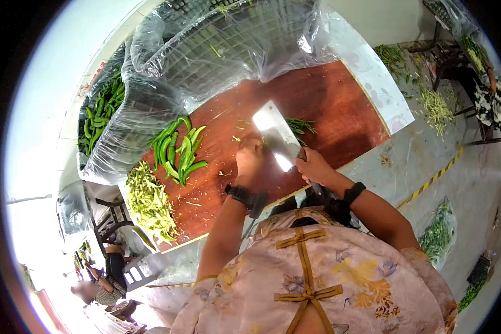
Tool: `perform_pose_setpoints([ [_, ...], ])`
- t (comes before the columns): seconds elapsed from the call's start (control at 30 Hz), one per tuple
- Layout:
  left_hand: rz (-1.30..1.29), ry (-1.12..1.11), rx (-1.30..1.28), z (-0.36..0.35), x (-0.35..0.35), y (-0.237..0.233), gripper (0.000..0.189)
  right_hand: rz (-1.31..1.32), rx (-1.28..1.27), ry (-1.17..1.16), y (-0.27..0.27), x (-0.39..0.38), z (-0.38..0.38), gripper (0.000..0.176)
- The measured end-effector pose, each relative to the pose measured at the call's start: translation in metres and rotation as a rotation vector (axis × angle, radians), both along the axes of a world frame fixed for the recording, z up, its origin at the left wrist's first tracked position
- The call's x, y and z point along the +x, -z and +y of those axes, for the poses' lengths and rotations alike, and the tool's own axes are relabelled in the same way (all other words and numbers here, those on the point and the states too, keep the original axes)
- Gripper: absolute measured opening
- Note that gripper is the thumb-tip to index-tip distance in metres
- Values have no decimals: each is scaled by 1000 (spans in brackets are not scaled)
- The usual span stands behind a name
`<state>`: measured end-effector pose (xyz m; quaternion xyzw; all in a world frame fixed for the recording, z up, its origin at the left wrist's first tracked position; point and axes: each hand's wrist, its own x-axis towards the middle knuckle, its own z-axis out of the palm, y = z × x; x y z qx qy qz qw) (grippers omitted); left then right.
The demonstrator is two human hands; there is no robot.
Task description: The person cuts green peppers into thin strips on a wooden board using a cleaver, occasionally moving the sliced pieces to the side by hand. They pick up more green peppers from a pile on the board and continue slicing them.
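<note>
My right hand is wrapped round the handle of a cleaver, whose broad shiny blade is above the red-brown board. My left hand is beside the blade on its left, slightly blurred, with its fingers curled in. Whatever those fingers hold is hidden, though a speck of green shows by them. Thin green strips lie on the board to the right of the blade. Long green chili peppers lie in a heap to the left. Pale green cut pieces are piled at the board's left end.
Plastic-lined baskets stand along the far side; the left one contains green peppers. Cut greens are scattered on the floor at right, near a plastic bag of greens. Another person is at lower left.
</note>
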<state>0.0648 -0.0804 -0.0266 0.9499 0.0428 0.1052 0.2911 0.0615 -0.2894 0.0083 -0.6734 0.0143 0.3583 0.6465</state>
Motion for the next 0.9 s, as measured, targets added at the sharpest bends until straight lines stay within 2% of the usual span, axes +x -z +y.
perform_pose_setpoints([
  [0.23, 60, -9, 36, 0, 0, 2, 5, 52, -7, 46, 4, 13, 7, 14],
  [0.3, 112, -24, 54, -1, -1, 2, 5, 17, -73, -25, 3, 6, -2, 14],
  [0.37, -66, 11, -17, 0, 0, 4, 5, 31, -79, -43, -1, -2, -13, 15],
  [0.83, -90, 60, 0, 4, -1, 13, 4, 48, 9, -62, 2, 3, -8, 16],
  [0.9, -66, 46, 5, 5, -1, 13, 4, -7, -98, -125, 12, -4, -18, 17],
])
